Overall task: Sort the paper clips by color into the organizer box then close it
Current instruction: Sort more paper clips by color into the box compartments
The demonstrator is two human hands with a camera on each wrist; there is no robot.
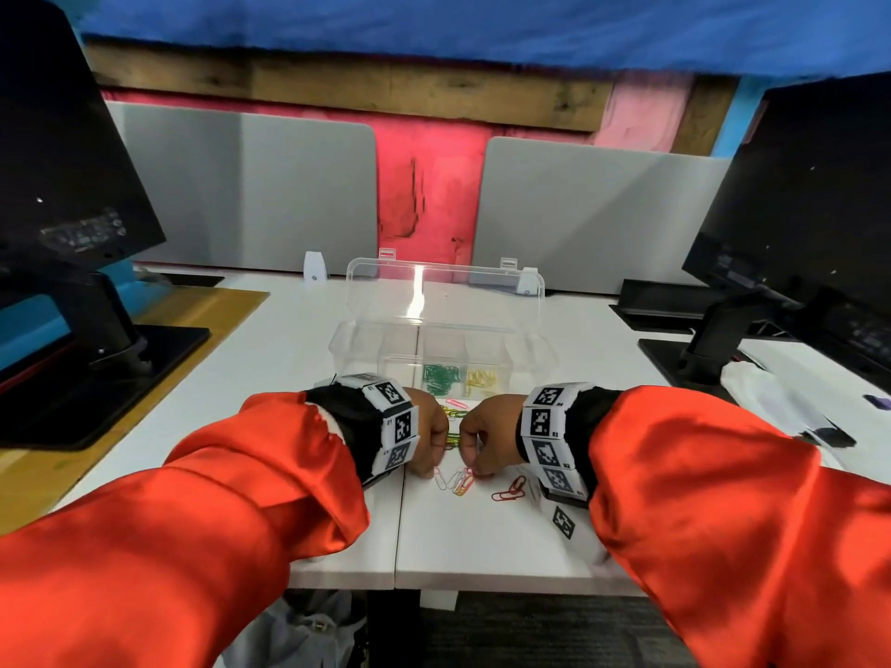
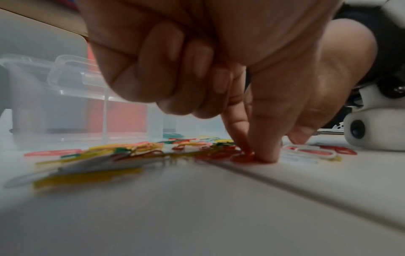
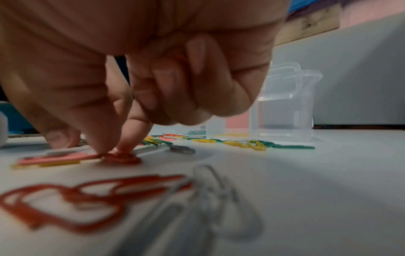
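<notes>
The clear organizer box (image 1: 530, 349) stands with its lid up behind my hands. One compartment holds green clips (image 1: 441, 378) and the one beside it yellow clips (image 1: 480, 380). Loose mixed clips (image 1: 455, 480) lie on the white table between my hands, with red clips (image 1: 508, 490) to the right. My left hand (image 2: 255, 154) pinches a red clip (image 2: 242, 158) against the table with thumb and index finger, the other fingers curled. In the same way my right hand (image 3: 111, 150) pinches a red clip (image 3: 122, 159). Red and silver clips (image 3: 131, 199) lie nearer the right wrist camera.
Black monitors on stands flank the table at left (image 1: 62, 185) and right (image 1: 810, 209). Grey divider panels (image 1: 250, 190) stand behind the box. A white cloth (image 1: 771, 402) lies at the right. The table's front edge (image 1: 434, 583) is close below my forearms.
</notes>
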